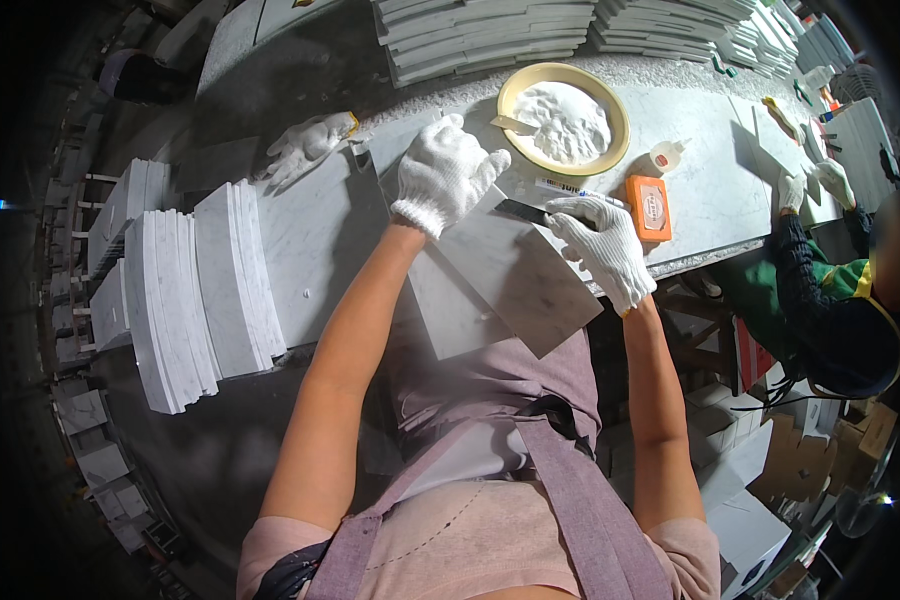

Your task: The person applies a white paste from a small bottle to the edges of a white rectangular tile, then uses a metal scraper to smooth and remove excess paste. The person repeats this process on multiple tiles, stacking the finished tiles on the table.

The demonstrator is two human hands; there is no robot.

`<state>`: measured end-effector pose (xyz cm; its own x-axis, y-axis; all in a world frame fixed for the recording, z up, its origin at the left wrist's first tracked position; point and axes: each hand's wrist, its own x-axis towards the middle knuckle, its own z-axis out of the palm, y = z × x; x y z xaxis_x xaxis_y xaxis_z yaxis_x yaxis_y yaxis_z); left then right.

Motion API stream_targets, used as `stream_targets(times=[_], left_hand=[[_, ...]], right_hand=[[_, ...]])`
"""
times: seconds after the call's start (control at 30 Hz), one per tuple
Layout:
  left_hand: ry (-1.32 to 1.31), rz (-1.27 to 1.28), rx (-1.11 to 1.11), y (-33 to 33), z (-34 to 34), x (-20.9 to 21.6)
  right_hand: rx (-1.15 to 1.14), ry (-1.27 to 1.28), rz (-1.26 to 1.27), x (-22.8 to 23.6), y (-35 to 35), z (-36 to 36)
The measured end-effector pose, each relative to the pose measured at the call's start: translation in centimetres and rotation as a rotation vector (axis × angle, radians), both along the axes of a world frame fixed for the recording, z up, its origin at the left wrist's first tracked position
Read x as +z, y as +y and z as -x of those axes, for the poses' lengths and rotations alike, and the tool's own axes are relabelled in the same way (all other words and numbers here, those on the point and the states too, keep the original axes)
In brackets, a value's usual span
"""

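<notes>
My right hand (602, 243), in a white knit glove, is closed around a putty knife with a dark flat blade (520, 211). The blade points left, over a grey marble tile (555, 295). That tile lies askew on a paler marble tile (455, 325), both reaching past the table's near edge. My left hand (442, 178), gloved too, is curled with its thumb sticking out right, by the tiles' upper end; anything inside its fingers is hidden. Beyond my hands stands a cream bowl (618, 150) of white powder. A white paint marker (560, 187) lies near my right hand.
An orange box (650, 208) and a small white bottle (667, 155) stand right of the bowl. A loose glove (310, 145) lies left. Tile stacks stand at left (235, 270) and back (485, 40). At right, a co-worker's gloved hands (810, 185) touch a tile.
</notes>
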<state>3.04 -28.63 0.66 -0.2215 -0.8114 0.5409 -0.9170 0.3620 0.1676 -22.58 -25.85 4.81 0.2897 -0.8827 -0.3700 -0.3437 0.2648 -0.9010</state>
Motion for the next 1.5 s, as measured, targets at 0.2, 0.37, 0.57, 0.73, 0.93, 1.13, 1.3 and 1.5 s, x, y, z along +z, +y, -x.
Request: stream_targets(times=[0.2,0.37,0.57,0.73,0.93,1.13,1.3,1.5], left_hand=[[-0.022,-0.031,0.008,0.0,0.0,0.3],[0.007,-0.037,0.006,-0.1,-0.1,-0.2],[0.001,-0.006,-0.039,-0.5,-0.3,-0.9],[0.046,-0.04,-0.008,-0.6,-0.2,-0.8],[0.046,0.017,-0.077,-0.3,0.1,0.6],[-0.027,-0.057,-0.06,0.2,0.2,1.9],[-0.093,-0.037,-0.054,0.5,0.1,2.4],[-0.158,-0.105,-0.058,0.7,0.1,2.7]], right_hand=[[-0.052,0.009,-0.103,0.8,0.9,1.9],[-0.26,-0.057,0.048,0.7,-1.4,3.8],[-0.167,0.38,0.618,-0.9,-5.6,3.9],[-0.041,0.717,0.785,-2.2,-7.6,1.6],[0.064,0.772,0.833,-2.0,-6.9,1.2],[-0.408,0.274,0.942,-3.3,-5.4,5.2],[-0.61,0.331,0.594,-6.4,-6.1,10.5],[-0.439,0.343,0.399,-9.5,-10.1,13.4]])
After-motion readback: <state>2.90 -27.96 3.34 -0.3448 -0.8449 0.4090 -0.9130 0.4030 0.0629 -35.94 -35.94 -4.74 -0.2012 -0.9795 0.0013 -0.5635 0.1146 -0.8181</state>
